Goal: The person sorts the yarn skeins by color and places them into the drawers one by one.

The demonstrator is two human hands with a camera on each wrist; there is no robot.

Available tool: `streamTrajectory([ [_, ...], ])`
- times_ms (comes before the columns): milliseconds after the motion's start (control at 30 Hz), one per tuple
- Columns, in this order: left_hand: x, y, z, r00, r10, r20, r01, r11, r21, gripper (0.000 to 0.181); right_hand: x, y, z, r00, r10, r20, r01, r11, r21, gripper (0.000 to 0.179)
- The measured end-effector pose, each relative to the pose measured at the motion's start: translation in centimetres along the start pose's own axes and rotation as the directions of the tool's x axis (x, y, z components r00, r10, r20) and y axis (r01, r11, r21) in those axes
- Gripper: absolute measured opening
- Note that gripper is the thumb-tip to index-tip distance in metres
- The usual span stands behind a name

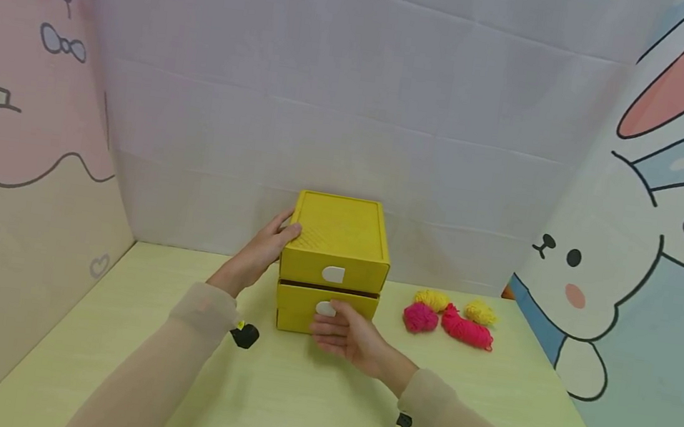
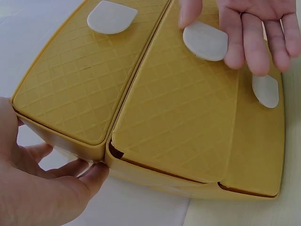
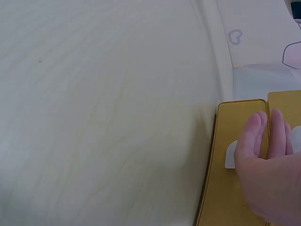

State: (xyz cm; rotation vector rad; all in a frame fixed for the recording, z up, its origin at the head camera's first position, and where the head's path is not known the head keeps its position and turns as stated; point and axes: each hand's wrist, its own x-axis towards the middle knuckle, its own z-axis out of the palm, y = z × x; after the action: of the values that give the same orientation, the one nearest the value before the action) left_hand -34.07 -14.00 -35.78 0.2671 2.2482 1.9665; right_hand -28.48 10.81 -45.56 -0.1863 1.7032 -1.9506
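Note:
A yellow drawer box (image 1: pixel 340 224) stands on the table, its fronts bearing white tab handles. My left hand (image 1: pixel 259 253) lies against its left side near the top, thumb over the upper edge; in the left wrist view its fingers touch the side wall. The middle drawer (image 2: pixel 178 113) stands out slightly from the top drawer (image 2: pixel 89 70). My right hand (image 1: pixel 354 341) pinches the middle drawer's white tab (image 2: pixel 205 41) between thumb and index finger, the other fingers extended. The lowest tab (image 2: pixel 266 90) shows beside those fingers. The drawers' insides are hidden.
Right of the box lie a magenta yarn bundle (image 1: pixel 420 318), a pinkish-red yarn skein (image 1: pixel 466 329) and two yellow yarn bundles (image 1: pixel 481 312). A pale cloth wall (image 1: pixel 357 100) rises behind, with printed cartoon panels (image 1: pixel 606 277) at both sides.

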Motion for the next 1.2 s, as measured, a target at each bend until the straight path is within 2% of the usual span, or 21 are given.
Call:
streamTrajectory([
  [367, 0.1, -0.1, 0.0, 1.0, -0.01, -0.002, 0.01, 1.0, 0.006, 0.07, -1.8, 0.4, -0.1, 0.995, 0.036, 0.09, -0.034, 0.999, -0.028, 0.071],
  [1200, -0.1, -0.1, 0.1, 1.0, 0.002, -0.001, -0.002, 1.0, 0.013, 0.069, -4.8, 1.3, 1.0, 0.994, 0.057, 0.093, -0.058, 0.998, 0.008, 0.071],
])
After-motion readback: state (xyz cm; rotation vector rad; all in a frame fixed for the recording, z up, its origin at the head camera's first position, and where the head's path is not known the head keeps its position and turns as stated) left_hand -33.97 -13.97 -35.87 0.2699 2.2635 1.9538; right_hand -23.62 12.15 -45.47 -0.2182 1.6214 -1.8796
